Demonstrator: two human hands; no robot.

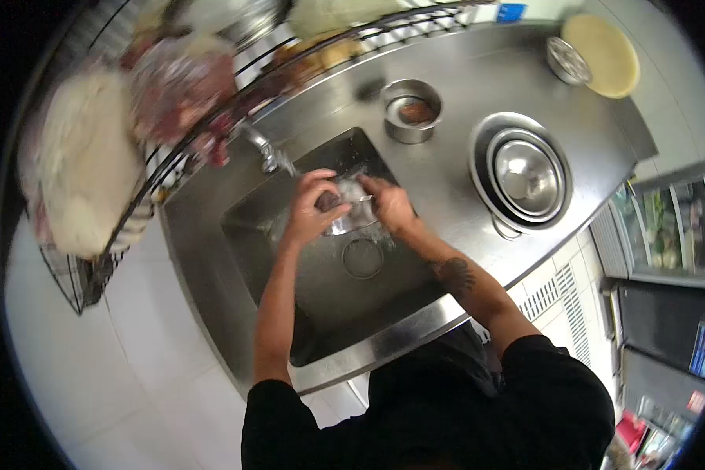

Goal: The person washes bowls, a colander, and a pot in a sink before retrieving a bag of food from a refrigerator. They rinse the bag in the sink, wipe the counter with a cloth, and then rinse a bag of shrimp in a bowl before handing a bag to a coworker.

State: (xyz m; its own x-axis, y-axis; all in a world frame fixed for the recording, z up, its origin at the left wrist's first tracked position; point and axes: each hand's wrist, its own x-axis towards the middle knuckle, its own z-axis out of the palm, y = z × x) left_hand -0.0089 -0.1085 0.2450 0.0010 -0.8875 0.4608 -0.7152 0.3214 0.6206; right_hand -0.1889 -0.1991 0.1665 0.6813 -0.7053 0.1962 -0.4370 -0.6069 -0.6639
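Over the sink, a small metal bowl sits between my two hands, with water splashing in and around it. My right hand grips the bowl at its right rim. On the left side, the fingers and thumb of my left hand curl around a small dark thing at the bowl's edge, too blurred to name. Water runs from the faucet just beyond my left hand. The drain lies below the bowl.
On the steel counter stand a metal pot with something brown inside and nested metal bowls. At the far right are a small metal bowl and a pale round board. A wire rack with bagged food overhangs the left.
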